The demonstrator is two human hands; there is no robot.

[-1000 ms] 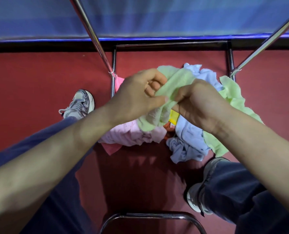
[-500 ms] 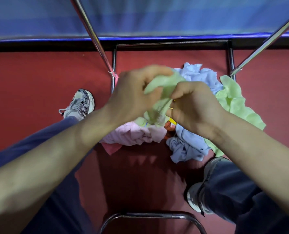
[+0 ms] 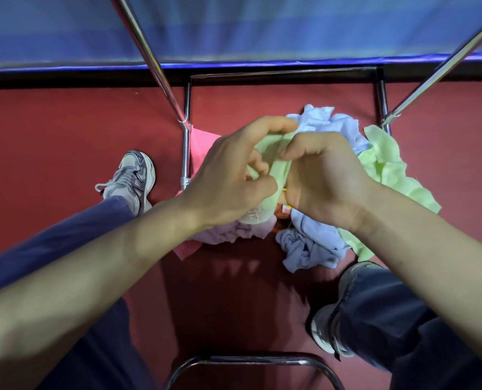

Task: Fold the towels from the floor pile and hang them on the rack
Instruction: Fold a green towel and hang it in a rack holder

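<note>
- The person stands over the pile (image 3: 307, 249) with both arms reaching down, and the hands meet just above it.
- The left hand (image 3: 234, 175) is curled round a pale green towel (image 3: 280, 170). Its forefinger arches over the top and its thumb presses the cloth from below.
- The right hand (image 3: 324, 175) pinches the same towel from the other side, knuckles up, with its fingertips nearly touching those of the left.
- The green towel looks thin and soft. It is bunched into a narrow, creased band between the two hands, and a paler, worn-looking bit hangs out under the left palm.
- The towel is held up off the floor (image 3: 51, 153), directly above the middle of the pile.
- Below it lie a crumpled light blue towel (image 3: 327, 122), a lilac-pink one (image 3: 234, 231) and a coral-pink one (image 3: 203, 144) flat against the rack's foot.
- More pale green cloth (image 3: 389, 170) spreads at the right edge of the pile. I cannot tell whether it is part of the held towel.
- Something small in orange and yellow peeks out in the middle, too hidden to name.
- The rack (image 3: 149, 60) has shiny metal rods slanting up on either side of the pile, and a curved rail crosses near the person's feet.
- The floor is dark red, with a grey trainer (image 3: 132, 175) planted to the left of the pile.
</note>
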